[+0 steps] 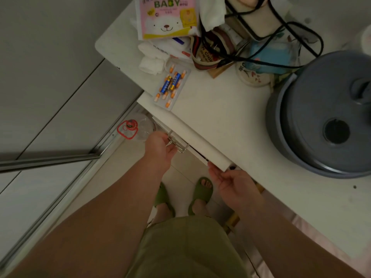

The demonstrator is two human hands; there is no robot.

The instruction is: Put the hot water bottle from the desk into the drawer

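A person is standing at a white desk (220, 117). The left hand (160, 147) is curling its fingers (170, 146) closed around the drawer (198, 151) front's metal handle (179, 144). The right hand (234, 185) is holding nothing, with straight, loosely gathered fingertips (211, 167) touching the drawer's near corner. A beige cushion-like thing wrapped in black cord (259, 21), possibly the hot water bottle, is lying on the desk well beyond both hands' fingers.

Dim, even indoor light; soft shadows, no glare. Wide-angle bending at the edges; slight overall softness.
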